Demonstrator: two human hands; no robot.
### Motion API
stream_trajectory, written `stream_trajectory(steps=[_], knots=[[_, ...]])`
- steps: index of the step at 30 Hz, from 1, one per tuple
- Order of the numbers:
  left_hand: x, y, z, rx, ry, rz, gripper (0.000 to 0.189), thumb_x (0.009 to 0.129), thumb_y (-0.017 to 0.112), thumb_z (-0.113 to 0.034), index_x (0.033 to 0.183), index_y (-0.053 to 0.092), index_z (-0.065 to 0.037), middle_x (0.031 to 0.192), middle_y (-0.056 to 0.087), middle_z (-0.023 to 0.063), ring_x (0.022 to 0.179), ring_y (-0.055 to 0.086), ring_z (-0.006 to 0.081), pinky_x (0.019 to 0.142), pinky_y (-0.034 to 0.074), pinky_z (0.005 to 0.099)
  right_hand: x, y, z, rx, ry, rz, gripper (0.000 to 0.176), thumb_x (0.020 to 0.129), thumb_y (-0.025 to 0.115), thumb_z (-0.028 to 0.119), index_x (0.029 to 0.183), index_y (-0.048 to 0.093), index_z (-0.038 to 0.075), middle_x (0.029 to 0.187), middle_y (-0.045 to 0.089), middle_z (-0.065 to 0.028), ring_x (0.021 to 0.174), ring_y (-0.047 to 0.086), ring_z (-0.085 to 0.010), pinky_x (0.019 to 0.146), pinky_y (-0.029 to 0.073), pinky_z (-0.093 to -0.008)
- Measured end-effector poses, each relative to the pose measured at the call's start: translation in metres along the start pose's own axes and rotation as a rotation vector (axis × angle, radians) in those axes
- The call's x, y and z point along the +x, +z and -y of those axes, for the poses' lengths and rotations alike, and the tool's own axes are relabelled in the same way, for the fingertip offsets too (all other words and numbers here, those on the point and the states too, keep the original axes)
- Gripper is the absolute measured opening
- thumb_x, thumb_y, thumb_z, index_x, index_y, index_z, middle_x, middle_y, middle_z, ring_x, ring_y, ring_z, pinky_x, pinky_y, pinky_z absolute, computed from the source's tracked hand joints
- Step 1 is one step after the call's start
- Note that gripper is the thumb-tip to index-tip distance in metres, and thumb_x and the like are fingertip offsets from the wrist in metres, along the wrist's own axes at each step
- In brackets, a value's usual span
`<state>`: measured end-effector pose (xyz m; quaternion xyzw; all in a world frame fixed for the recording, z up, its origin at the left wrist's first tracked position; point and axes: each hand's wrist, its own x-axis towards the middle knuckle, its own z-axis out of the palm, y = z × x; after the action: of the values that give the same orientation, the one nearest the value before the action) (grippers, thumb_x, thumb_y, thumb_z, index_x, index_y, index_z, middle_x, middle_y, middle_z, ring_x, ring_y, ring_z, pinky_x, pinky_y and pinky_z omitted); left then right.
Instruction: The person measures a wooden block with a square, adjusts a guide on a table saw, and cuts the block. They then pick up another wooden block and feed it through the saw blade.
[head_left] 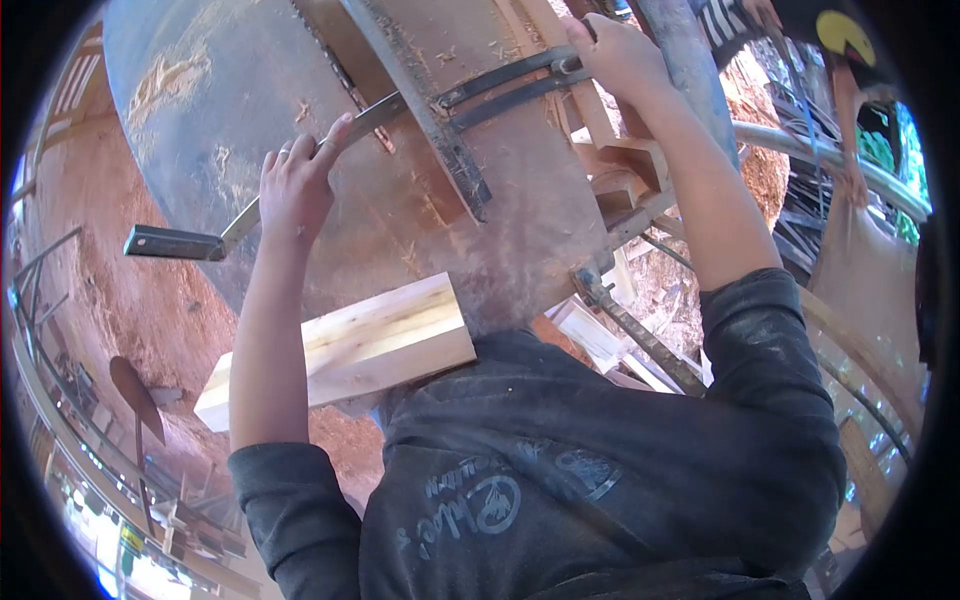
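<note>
My left hand [297, 185], a ring on one finger, lies over a flat metal bar [242, 222] and seems to grip it. The bar ends in a dark block-like handle [175, 243] at the left. Its other end reaches a long metal fence [425, 120] on the metal tabletop [220, 110]. At the top right, my right hand [625, 60] is closed around the end of a dark metal linkage [515, 78], whose two bars join the fence. A pale squared wood block [390, 325] lies at the near table edge, against my front.
A dark toothed strip [325, 42] runs along a slot left of the fence. Wood shavings [170, 85] lie scattered on the tabletop. Wood offcuts [600, 335] are below on the right. Another person's hand [852, 185] shows at the far right, beside a rail [830, 155].
</note>
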<state>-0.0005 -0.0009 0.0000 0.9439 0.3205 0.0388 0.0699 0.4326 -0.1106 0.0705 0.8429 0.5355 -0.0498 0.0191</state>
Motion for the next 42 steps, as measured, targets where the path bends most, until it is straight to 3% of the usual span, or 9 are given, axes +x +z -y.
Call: stream_trajectory(steps=[3, 4, 11, 22, 25, 31, 34, 38, 42], knots=[[0.001, 0.001, 0.0, 0.007, -0.001, -0.001, 0.087, 0.084, 0.062, 0.004, 0.158, 0.049, -0.041, 0.094, 0.061, 0.0031, 0.093, 0.067, 0.0233, 0.083, 0.048, 0.0402, 0.001, 0.002, -0.002, 0.189, -0.035, -0.027, 0.046, 0.105, 0.058, 0.05, 0.114, 0.071, 0.007, 0.091, 0.076, -0.0134, 0.092, 0.073, -0.0314, 0.089, 0.054, -0.0446], [0.0, 0.004, 0.001, 0.004, 0.007, -0.012, 0.087, 0.084, 0.062, 0.004, 0.158, 0.049, -0.041, 0.094, 0.061, 0.003, 0.093, 0.067, 0.0234, 0.083, 0.048, 0.0402, -0.002, 0.001, 0.002, 0.162, -0.025, -0.148, 0.049, 0.099, 0.062, 0.048, 0.088, 0.074, 0.001, 0.09, 0.075, -0.0242, 0.094, 0.073, -0.0412, 0.091, 0.055, -0.0533], [0.001, 0.003, 0.0, -0.002, 0.027, -0.034, 0.075, 0.091, 0.068, -0.005, 0.157, 0.051, -0.037, 0.091, 0.061, 0.0052, 0.087, 0.066, 0.0273, 0.083, 0.05, 0.0416, 0.003, 0.008, -0.007, 0.194, -0.048, -0.133, 0.041, 0.09, 0.065, 0.04, 0.089, 0.076, 0.001, 0.091, 0.074, -0.027, 0.093, 0.072, -0.0435, 0.09, 0.055, -0.0516], [-0.002, 0.005, -0.001, 0.058, -0.002, 0.02, 0.09, 0.086, 0.064, 0.002, 0.161, 0.043, -0.044, 0.094, 0.061, 0.0026, 0.094, 0.067, 0.0232, 0.083, 0.049, 0.0399, 0.003, 0.004, -0.002, 0.296, 0.019, -0.075, 0.04, 0.087, 0.066, 0.038, 0.092, 0.077, 0.0, 0.092, 0.075, -0.0264, 0.09, 0.072, -0.0438, 0.088, 0.056, -0.0504], [-0.001, 0.003, -0.002, 0.05, 0.01, -0.006, 0.08, 0.089, 0.066, -0.003, 0.159, 0.048, -0.039, 0.092, 0.06, 0.0041, 0.088, 0.066, 0.0257, 0.083, 0.05, 0.0413, 0.001, 0.0, 0.001, 0.308, 0.021, -0.055, 0.036, 0.088, 0.069, 0.033, 0.098, 0.076, 0.0, 0.091, 0.077, -0.0227, 0.087, 0.075, -0.0355, 0.084, 0.058, -0.0454], [-0.001, 0.007, 0.0, 0.041, -0.004, 0.033, 0.09, 0.086, 0.063, 0.003, 0.16, 0.044, -0.044, 0.095, 0.061, 0.0026, 0.094, 0.067, 0.0229, 0.083, 0.049, 0.0394, 0.009, -0.002, -0.012, 1.241, 0.138, 0.439, 0.028, 0.09, 0.076, 0.021, 0.107, 0.073, -0.001, 0.087, 0.075, -0.0092, 0.081, 0.071, -0.0126, 0.073, 0.054, -0.0282], [-0.002, 0.002, 0.002, 0.013, 0.003, 0.023, 0.087, 0.087, 0.064, 0.002, 0.16, 0.045, -0.043, 0.092, 0.06, 0.0036, 0.092, 0.067, 0.0236, 0.083, 0.049, 0.0401, 0.003, 0.001, -0.004, 1.252, 0.094, 0.295, 0.028, 0.092, 0.077, 0.022, 0.106, 0.072, -0.001, 0.081, 0.07, -0.0052, 0.074, 0.068, -0.0122, 0.069, 0.051, -0.0267], [-0.004, -0.019, -0.003, -0.07, -0.025, 0.067, 0.083, 0.089, 0.068, -0.002, 0.16, 0.046, -0.039, 0.092, 0.063, 0.0045, 0.089, 0.068, 0.0265, 0.085, 0.051, 0.0434, -0.003, 0.026, -0.003, 1.302, 0.343, 0.045, 0.023, 0.092, 0.076, 0.02, 0.097, 0.07, -0.001, 0.072, 0.061, -0.0013, 0.071, 0.066, -0.0129, 0.064, 0.048, -0.0292], [-0.01, -0.037, 0.003, -0.401, -0.108, -0.007, 0.076, 0.09, 0.076, -0.007, 0.159, 0.049, -0.022, 0.108, 0.073, 0.0125, 0.098, 0.071, 0.0352, 0.089, 0.056, 0.046, -0.006, 0.029, -0.005, 1.314, 0.32, 0.029, 0.022, 0.092, 0.075, 0.02, 0.102, 0.068, 0.001, 0.074, 0.064, -0.0034, 0.074, 0.068, -0.0161, 0.07, 0.051, -0.0306]])
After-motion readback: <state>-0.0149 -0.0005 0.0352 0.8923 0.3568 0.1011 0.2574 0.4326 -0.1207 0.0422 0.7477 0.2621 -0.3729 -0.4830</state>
